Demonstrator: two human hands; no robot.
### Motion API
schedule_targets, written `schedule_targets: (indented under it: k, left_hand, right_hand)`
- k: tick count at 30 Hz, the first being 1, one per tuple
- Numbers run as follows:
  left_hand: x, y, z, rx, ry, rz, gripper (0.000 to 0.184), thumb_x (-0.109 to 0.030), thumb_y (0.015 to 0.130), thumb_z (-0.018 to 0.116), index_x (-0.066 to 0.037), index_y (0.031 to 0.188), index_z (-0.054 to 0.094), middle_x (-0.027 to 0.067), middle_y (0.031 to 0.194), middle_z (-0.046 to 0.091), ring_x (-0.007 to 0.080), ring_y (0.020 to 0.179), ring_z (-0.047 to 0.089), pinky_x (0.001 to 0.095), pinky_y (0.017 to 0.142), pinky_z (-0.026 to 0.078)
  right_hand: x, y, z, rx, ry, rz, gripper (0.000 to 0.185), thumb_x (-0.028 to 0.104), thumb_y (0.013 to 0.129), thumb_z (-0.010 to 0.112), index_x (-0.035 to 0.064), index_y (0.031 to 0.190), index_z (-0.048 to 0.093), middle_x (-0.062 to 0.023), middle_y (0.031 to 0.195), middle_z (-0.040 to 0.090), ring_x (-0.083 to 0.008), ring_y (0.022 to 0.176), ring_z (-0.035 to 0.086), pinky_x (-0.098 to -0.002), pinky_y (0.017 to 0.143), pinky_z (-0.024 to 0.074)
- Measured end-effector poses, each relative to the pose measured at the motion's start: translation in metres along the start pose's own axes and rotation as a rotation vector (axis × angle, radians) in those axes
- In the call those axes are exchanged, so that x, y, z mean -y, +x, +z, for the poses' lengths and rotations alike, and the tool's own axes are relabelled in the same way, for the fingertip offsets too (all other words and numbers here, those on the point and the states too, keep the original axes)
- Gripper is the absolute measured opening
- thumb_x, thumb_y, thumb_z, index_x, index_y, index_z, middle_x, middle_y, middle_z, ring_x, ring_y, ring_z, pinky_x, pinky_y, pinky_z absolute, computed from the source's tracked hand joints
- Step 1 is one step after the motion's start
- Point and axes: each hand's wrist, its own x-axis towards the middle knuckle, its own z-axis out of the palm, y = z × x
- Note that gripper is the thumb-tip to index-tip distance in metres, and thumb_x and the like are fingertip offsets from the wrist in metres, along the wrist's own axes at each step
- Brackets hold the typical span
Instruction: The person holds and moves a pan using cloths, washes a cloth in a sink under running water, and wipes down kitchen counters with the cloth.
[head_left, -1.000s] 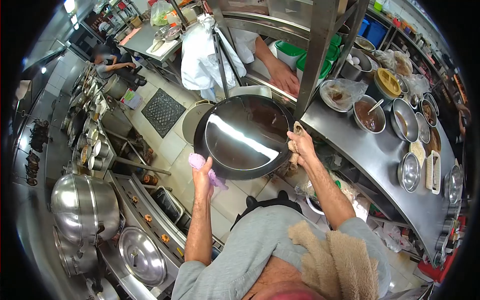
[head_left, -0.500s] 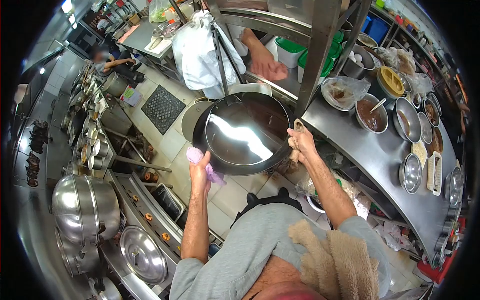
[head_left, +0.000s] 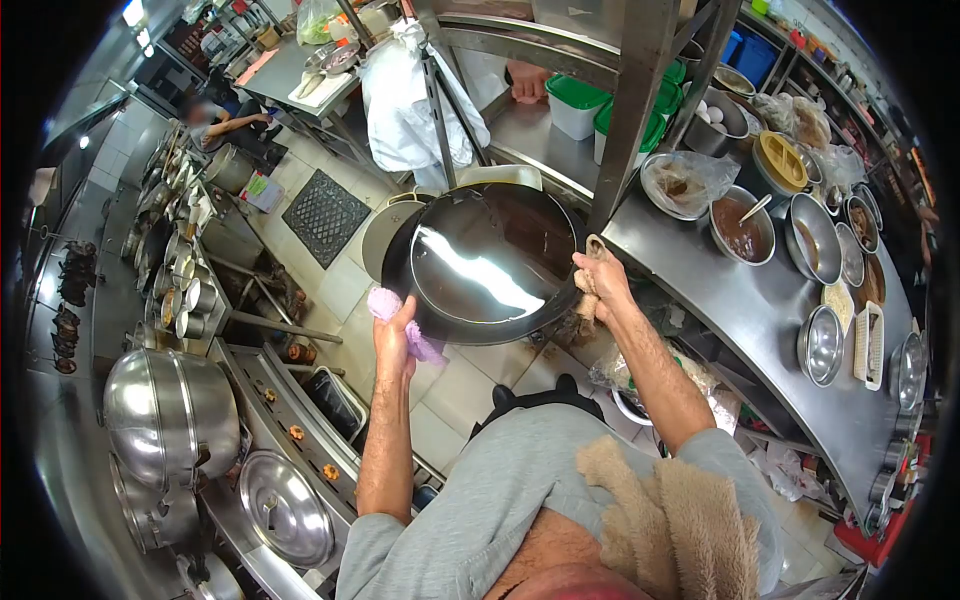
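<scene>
A large black wok (head_left: 435,320) with dark, shiny liquid (head_left: 510,240) in it is held level in front of my body, above the floor. My left hand (head_left: 392,335) is closed around a purple cloth (head_left: 383,303) at the wok's left side. At the right side, my right hand (head_left: 603,280) grips the wok through a beige rag (head_left: 590,290). Both cloths hide the places where the fingers meet the metal. A bright reflection crosses the liquid's surface.
On my right, a steel counter (head_left: 690,265) bears a bowl of brown sauce (head_left: 742,228) and several other bowls. A large steel pot (head_left: 170,415) stands at left. A co-worker in white (head_left: 410,105) is ahead, beside a metal post (head_left: 630,120). Another person (head_left: 225,125) sits farther back.
The wok and both my hands have shifted very slightly up and left. The co-worker's hand has drawn back from the shelf near the green-lidded tubs.
</scene>
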Motion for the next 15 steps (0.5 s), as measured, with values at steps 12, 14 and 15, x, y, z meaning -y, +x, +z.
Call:
schedule_targets:
  k: [12, 14, 15]
  left_hand:
    - [-0.0059, -0.0040, 0.0097, -0.046, 0.019, 0.050, 0.029, -0.012, 0.080, 0.061, 0.000, 0.104, 0.050, 0.0068, 0.091, 0.057, 0.0179, 0.080, 0.057, 0.0322, 0.071, 0.047]
    - [-0.0075, -0.0046, 0.0101, -0.038, 0.024, 0.052, 0.029, -0.012, 0.080, 0.062, 0.000, 0.104, 0.050, 0.0066, 0.091, 0.057, 0.0178, 0.080, 0.057, 0.0324, 0.071, 0.047]
    - [-0.0082, -0.0042, 0.0102, -0.029, 0.029, 0.055, 0.029, -0.013, 0.080, 0.062, 0.000, 0.103, 0.050, 0.0064, 0.092, 0.056, 0.0177, 0.081, 0.056, 0.0325, 0.072, 0.047]
  right_hand:
    - [0.0044, -0.0016, -0.0016, 0.010, 0.005, 0.030, 0.017, 0.004, 0.075, 0.062, 0.0043, 0.088, 0.050, -0.0014, 0.073, 0.048, -0.0117, 0.058, 0.047, -0.0279, 0.050, 0.0406]
    - [0.0044, -0.0012, -0.0022, 0.009, -0.005, 0.022, 0.016, 0.004, 0.075, 0.062, 0.0046, 0.086, 0.050, -0.0010, 0.072, 0.047, -0.0113, 0.057, 0.047, -0.0279, 0.049, 0.0394]
    - [0.0043, -0.0004, -0.0019, 0.010, -0.006, 0.020, 0.016, 0.004, 0.075, 0.062, 0.0046, 0.086, 0.050, -0.0010, 0.072, 0.047, -0.0113, 0.057, 0.047, -0.0279, 0.049, 0.0394]
